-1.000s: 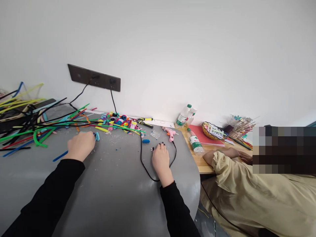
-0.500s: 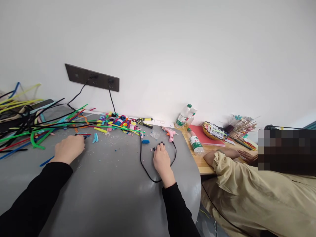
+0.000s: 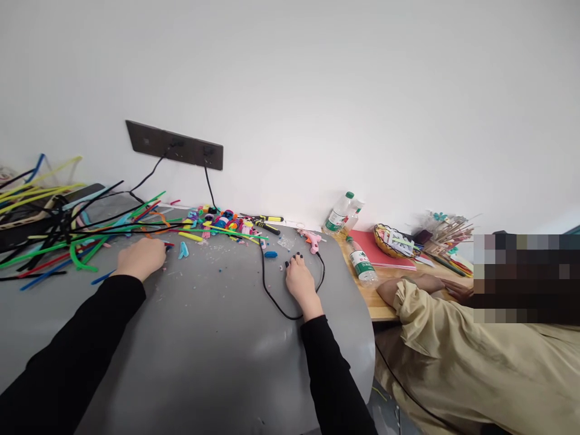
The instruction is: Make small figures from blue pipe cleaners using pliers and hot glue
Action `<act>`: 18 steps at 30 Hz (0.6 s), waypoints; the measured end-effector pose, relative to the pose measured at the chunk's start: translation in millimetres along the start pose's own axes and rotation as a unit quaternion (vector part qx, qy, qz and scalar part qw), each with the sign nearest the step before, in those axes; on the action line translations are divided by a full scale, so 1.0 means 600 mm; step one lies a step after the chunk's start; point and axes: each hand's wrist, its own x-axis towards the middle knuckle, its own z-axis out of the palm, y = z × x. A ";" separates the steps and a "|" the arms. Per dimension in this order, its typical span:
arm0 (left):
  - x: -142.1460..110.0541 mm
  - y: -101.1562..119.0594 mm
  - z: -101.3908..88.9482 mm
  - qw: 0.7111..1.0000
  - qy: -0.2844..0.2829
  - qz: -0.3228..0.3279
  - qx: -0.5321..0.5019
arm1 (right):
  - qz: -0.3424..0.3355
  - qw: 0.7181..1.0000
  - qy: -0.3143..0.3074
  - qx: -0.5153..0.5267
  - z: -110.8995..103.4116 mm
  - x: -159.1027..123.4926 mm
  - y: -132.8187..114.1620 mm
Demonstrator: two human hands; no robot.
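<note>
My left hand rests at the edge of a heap of coloured pipe cleaners on the grey table. Its fingers bend down and away, mostly hidden, so what they hold, if anything, does not show. A folded light-blue pipe cleaner piece lies just right of it. My right hand lies palm down, dark-nailed fingers reaching forward and holding nothing. Just beyond it lies a pink glue gun, whose black cord loops around the hand. Left of the fingertips is a small blue piece.
Pliers with yellow-black handles and colourful fuzzy pieces lie along the wall. Two plugs sit in the wall socket. To the right, a wooden table holds bottles, a basket and a person's resting arm.
The whole view has shifted slightly, with table items appearing a little farther right. Both hands stay in nearly the same places on the table.
</note>
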 end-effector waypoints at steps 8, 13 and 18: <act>-0.021 0.042 -0.009 0.981 -0.072 -0.008 0.177 | -0.012 0.999 0.028 0.022 0.005 -0.002 0.006; -0.020 0.041 -0.015 0.975 -0.079 -0.018 0.209 | -0.028 0.992 0.113 0.048 -0.020 0.021 0.023; -0.019 0.021 -0.013 0.973 -0.070 -0.029 0.217 | 0.018 0.960 0.273 0.064 -0.111 0.123 0.074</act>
